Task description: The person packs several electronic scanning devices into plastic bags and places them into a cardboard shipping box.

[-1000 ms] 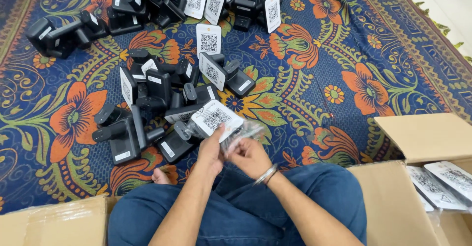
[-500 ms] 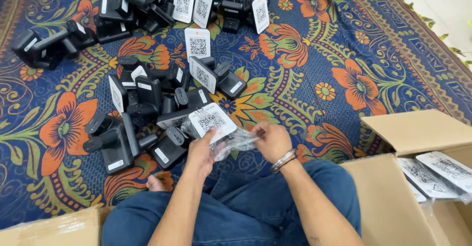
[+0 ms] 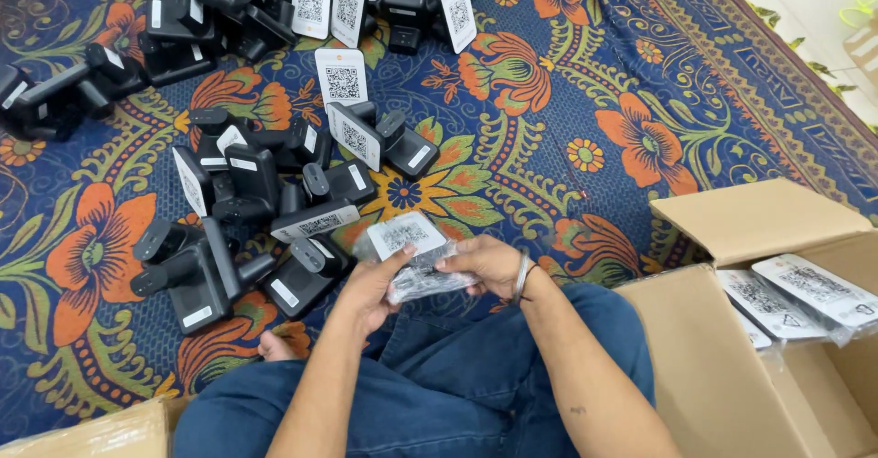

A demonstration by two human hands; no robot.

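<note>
Probably a home packing spot: floral rug [image 3: 567, 101], scattered black stands [image 3: 229, 193], 2 cardboard boxes [image 3: 732, 330].

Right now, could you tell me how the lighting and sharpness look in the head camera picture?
Head view: even, soft light with only faint shadows under the black stands; glare on the clear bag held between left hand and right hand; the top right floor corner is overexposed; the rug is sharp, its edges bowed by the wide lens.

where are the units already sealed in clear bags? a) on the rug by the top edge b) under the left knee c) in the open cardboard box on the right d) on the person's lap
c: the bagged units lie inside the open cardboard box at the right, while the black stands on the rug are unbagged.
</note>
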